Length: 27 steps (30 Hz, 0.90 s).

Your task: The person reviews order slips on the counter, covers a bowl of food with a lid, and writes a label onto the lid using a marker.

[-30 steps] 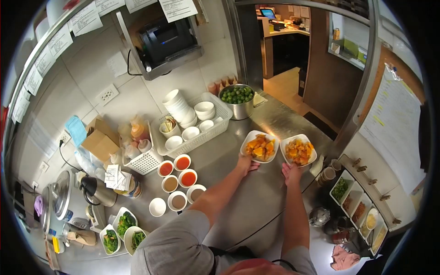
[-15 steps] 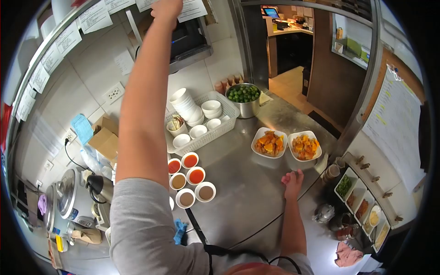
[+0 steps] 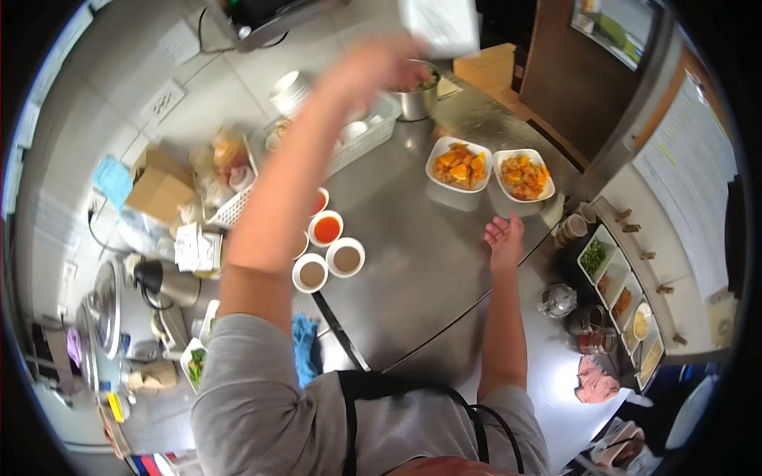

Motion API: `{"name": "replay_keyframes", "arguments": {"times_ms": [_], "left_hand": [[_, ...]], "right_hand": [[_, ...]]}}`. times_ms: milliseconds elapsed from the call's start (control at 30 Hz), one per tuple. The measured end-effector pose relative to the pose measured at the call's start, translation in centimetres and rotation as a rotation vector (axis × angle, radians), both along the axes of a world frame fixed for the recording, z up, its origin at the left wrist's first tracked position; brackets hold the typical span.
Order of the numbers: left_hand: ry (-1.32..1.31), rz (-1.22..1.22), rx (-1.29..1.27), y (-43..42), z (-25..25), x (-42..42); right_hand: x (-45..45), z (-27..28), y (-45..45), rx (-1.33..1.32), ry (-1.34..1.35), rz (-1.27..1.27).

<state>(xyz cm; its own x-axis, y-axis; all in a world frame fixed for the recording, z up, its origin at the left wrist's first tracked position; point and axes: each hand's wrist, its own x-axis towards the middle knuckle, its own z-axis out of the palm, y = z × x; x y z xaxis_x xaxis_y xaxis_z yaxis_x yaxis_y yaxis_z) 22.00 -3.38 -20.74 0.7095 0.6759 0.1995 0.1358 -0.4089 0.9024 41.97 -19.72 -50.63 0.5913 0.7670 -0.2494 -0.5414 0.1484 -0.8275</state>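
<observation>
My two bowls of orange-coloured food stand side by side on the steel surface point(image 3: 421, 238). The left bowl point(image 3: 439, 178) and right bowl point(image 3: 506, 189) sit rim by rim; I cannot tell whether they touch. My right hand point(image 3: 503, 240) is just on my side of the right bowl, apart from it, fingers loosely parted and a little curled, grasping nothing.

My left hand point(image 3: 387, 70) is lifted across to the far side, beyond the bowls and to their left, in front of the metal pot point(image 3: 417, 105). It is blurred, and a white paper point(image 3: 440, 28) shows right beside its fingers; I cannot tell whether they grip it.

Under my left forearm, sauce cups cluster well to the left of the bowls: a red one point(image 3: 327, 244) and two grey-brown ones nearer me. To my right, past my right hand, stand a glass jug point(image 3: 594, 333) and a pink cloth point(image 3: 595, 381).
</observation>
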Motion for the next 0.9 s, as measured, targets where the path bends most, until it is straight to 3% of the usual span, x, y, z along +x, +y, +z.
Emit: {"name": "replay_keyframes", "arguments": {"times_ms": [67,100,200,300,333,400,433,500,600,733,833,900], "left_hand": [[-0.062,0.018,-0.328,-5.9,-7.3,0.9],[0.036,-0.068,-0.481,-7.9,-10.1,0.5],[-0.059,-0.209,-0.943,-13.6,-16.0,-0.8],[-0.061,-0.167,-0.949,-15.8,-19.4,-2.2],[-0.048,-0.156,-0.982,-15.9,-20.2,-2.5],[-0.023,-0.128,-1.037,-15.7,-21.6,-3.2],[-0.034,-0.105,-1.057,-15.7,-22.7,-3.5],[-0.040,-0.091,-1.047,-16.0,-24.1,-3.9],[0.014,-0.114,-1.014,-16.6,-24.1,-4.6],[0.132,-0.027,-0.894,-16.7,-23.0,-4.7],[0.124,0.143,-0.069,-15.5,-29.5,-4.2],[0.231,0.260,0.085,-15.7,-30.7,-4.0]], "right_hand": [[-0.8,2.2,-1.1,0.180,-0.029,0.144],[-0.8,2.6,-1.5,0.218,-0.075,0.209],[-1.6,3.8,-3.5,0.315,-0.234,0.314],[-2.3,5.5,-4.8,0.101,-0.398,0.436],[-3.1,4.9,-4.4,0.107,-0.452,0.310],[-4.0,3.7,-4.2,-0.247,-0.750,0.144],[-3.9,2.5,-4.1,-0.214,-0.989,0.165],[-3.7,0.1,-4.0,-0.127,-1.465,0.215],[-5.9,2.8,-5.0,-0.274,-0.708,0.436],[-6.1,2.4,-5.4,-0.297,-0.866,0.413],[-6.3,0.0,-4.3,-0.328,-0.948,0.445],[-6.7,-1.8,-3.9,-0.444,-1.071,0.493]]}}
